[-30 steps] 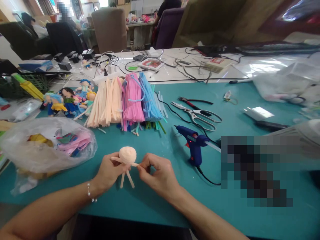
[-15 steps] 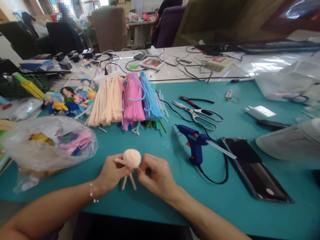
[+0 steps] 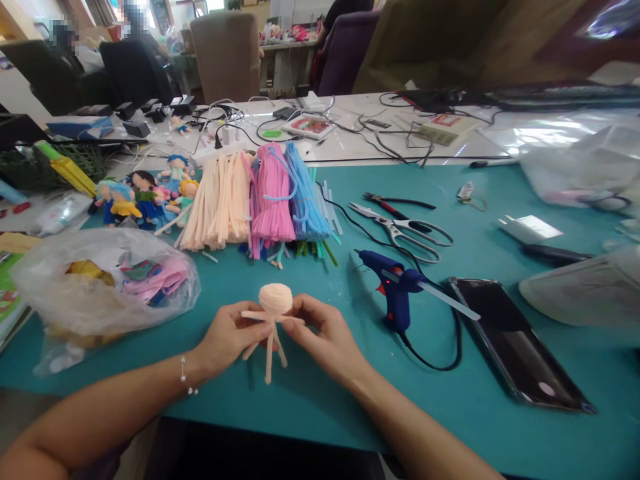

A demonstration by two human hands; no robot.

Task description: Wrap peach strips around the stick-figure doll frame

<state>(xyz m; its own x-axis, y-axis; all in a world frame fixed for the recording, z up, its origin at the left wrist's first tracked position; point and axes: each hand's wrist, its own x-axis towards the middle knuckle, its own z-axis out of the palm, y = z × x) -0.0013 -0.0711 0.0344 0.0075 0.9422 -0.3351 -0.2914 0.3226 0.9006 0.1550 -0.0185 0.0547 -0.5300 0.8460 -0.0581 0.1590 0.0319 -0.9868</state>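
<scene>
- I saw a little peach doll [image 3: 275, 299] with a round head and thin sticks below, held up over the green tabletop [image 3: 320, 407].
- The left hand [image 3: 225, 337] had its fingers pinched on the doll, just under its head.
- The right hand [image 3: 323, 327] pinched a stick poking out sideways.
- A blue glue gun [image 3: 397, 303] lay near a phone [image 3: 520, 347] and scissors [image 3: 395, 229].
- Fuzzy sticks [image 3: 273, 200] lay in bunches behind the doll.
</scene>
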